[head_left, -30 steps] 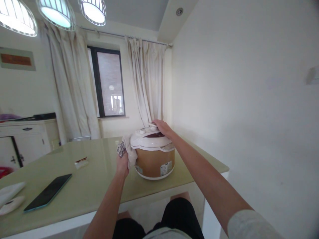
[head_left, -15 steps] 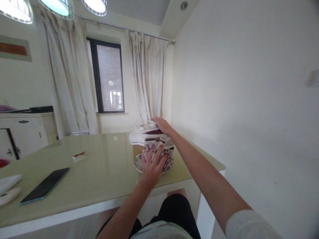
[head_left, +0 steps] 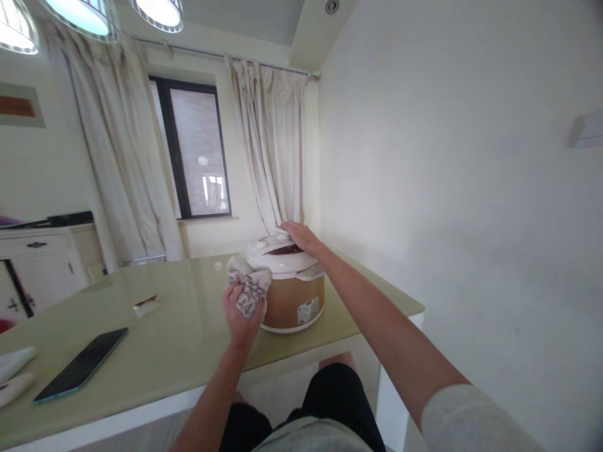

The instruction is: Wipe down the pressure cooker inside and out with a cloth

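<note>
The left hand (head_left: pixel 240 311) clenched a patterned cloth (head_left: pixel 249 287) against the left flank of the rice cooker (head_left: pixel 288 287). The right hand (head_left: pixel 299 235) lay flat and unclenched on the cooker's white lid (head_left: pixel 277 260). The cooker stood near the right end of the bench (head_left: pixel 179 339). Farther left lay a dark phone (head_left: pixel 81 371) and a small wrapper (head_left: pixel 146 306).

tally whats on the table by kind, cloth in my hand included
cooker: 1
cloth, held in the left hand against the cooker: 1
phone: 1
small packet: 1
white things at the left edge, cut off: 2
Total: 6
The right hand rests on the cooker's lid.
</note>
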`<state>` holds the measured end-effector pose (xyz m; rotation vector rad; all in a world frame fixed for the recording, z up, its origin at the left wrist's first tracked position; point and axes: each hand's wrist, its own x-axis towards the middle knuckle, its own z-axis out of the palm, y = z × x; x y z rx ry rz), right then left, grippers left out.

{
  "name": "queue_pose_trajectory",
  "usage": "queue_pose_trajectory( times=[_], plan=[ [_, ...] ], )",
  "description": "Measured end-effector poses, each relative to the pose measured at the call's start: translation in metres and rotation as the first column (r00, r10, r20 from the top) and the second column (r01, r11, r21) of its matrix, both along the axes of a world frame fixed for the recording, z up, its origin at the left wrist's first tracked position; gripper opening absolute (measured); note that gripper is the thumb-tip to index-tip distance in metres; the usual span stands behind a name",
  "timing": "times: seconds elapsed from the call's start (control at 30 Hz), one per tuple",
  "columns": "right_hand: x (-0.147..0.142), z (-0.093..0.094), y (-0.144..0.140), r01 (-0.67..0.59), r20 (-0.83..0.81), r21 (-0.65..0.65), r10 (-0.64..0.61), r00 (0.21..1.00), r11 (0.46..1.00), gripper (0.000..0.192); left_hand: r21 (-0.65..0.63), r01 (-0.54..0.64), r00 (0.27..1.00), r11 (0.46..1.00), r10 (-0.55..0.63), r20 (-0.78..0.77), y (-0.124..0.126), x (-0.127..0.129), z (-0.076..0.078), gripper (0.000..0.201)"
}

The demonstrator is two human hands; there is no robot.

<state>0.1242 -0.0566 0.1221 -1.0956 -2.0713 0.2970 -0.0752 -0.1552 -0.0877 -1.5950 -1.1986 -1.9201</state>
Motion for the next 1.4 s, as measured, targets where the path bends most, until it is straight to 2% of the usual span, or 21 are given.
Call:
queue_pose_trajectory(
  times=[0.03,0.1,0.17,0.23,0.3,0.37,0.47,0.57,0.67,0.73,0.8,0.83,0.87,0.9,0.97,1.07,1.13,1.2,1.27,1.33,1.4],
  plan=[
    [0.0,0.0,0.0,0.006,-0.004,-0.005,-0.006,1.0,1.0,0.049,-0.047,0.017,0.991,0.999,-0.011,0.135,0.0,0.004,0.002,0.055],
    [-0.001,0.0,0.001,0.012,-0.009,-0.005,-0.012,1.0,1.0,0.05,-0.147,0.08,0.95,0.986,-0.031,0.311,-0.001,0.012,0.002,0.058],
    [-0.002,0.001,0.002,0.014,-0.014,-0.001,-0.014,1.0,1.0,0.05,-0.206,0.082,0.936,0.975,-0.005,0.352,-0.004,0.019,-0.002,0.058],
    [-0.002,0.002,0.002,0.021,-0.013,-0.005,-0.021,1.0,1.0,0.052,-0.178,-0.011,0.969,0.984,0.054,0.241,-0.009,0.023,-0.012,0.057],
    [-0.002,0.003,0.002,0.033,-0.009,-0.01,-0.033,0.999,0.999,0.053,-0.091,-0.126,0.991,0.988,0.13,0.037,-0.014,0.026,-0.024,0.053],
    [-0.002,0.004,0.0,0.042,-0.001,-0.01,-0.042,0.999,0.999,0.053,-0.008,-0.222,0.96,0.975,0.217,-0.178,-0.022,0.033,-0.033,0.046],
    [-0.002,0.004,-0.003,0.049,0.015,-0.012,-0.049,0.999,0.999,0.052,0.09,-0.315,0.831,0.945,0.32,-0.455,-0.032,0.059,-0.037,0.039],
    [-0.001,0.004,-0.006,0.047,0.032,-0.016,-0.046,0.998,0.999,0.052,0.174,-0.246,0.674,0.954,0.297,-0.676,-0.036,0.098,-0.025,0.034],
    [0.001,0.003,-0.007,0.025,0.029,-0.015,-0.024,0.999,1.0,0.051,0.186,-0.162,0.561,0.969,0.245,-0.791,-0.033,0.128,-0.005,0.023],
    [0.002,0.002,-0.007,0.014,0.013,-0.016,-0.014,1.0,1.0,0.051,0.193,-0.059,0.461,0.979,0.198,-0.865,-0.03,0.128,0.008,0.016],
    [0.002,0.001,-0.005,0.008,-0.005,-0.015,-0.008,1.0,1.0,0.051,0.173,0.094,0.348,0.98,0.13,-0.928,-0.03,0.112,0.016,0.015],
    [0.002,0.001,-0.004,0.005,-0.011,-0.015,-0.005,1.0,1.0,0.051,0.158,0.159,0.315,0.975,0.102,-0.944,-0.03,0.098,0.017,0.017],
    [0.002,0.0,-0.003,0.002,-0.017,-0.013,-0.002,1.0,1.0,0.051,0.149,0.194,0.319,0.969,0.082,-0.944,-0.03,0.081,0.018,0.02],
    [0.002,0.0,-0.002,-0.002,-0.024,-0.011,0.001,1.0,1.0,0.051,0.162,0.204,0.362,0.966,0.079,-0.929,-0.03,0.064,0.018,0.025],
    [0.001,-0.001,0.001,-0.013,-0.043,-0.01,0.013,0.999,1.0,0.051,0.224,0.155,0.532,0.962,0.11,-0.84,-0.027,0.029,0.018,0.03],
    [0.001,-0.003,0.004,-0.042,-0.081,-0.009,0.041,0.996,0.999,0.049,0.257,-0.022,0.827,0.966,0.162,-0.539,-0.018,-0.004,0.022,0.031],
    [0.001,-0.004,0.006,-0.05,-0.094,-0.01,0.049,0.994,0.999,0.049,0.208,-0.127,0.922,0.97,0.193,-0.337,-0.013,-0.009,0.029,0.039],
    [0.001,-0.004,0.007,-0.043,-0.098,-0.019,0.041,0.994,0.999,0.051,0.149,-0.183,0.937,0.972,0.219,-0.273,-0.013,-0.002,0.04,0.044],
    [0.0,-0.004,0.009,-0.045,-0.122,-0.029,0.042,0.992,0.999,0.05,0.073,-0.206,0.915,0.976,0.219,-0.339,-0.018,0.01,0.059,0.045],
    [-0.001,-0.004,0.013,-0.086,-0.177,-0.035,0.079,0.981,0.996,0.051,-0.035,-0.209,0.875,0.977,0.171,-0.453,-0.027,0.024,0.086,0.05],
    [-0.001,-0.002,0.018,-0.164,-0.272,-0.087,0.135,0.953,0.983,0.056,-0.141,-0.186,0.801,0.972,0.067,-0.595,-0.036,0.039,0.119,0.054]
  ],
)
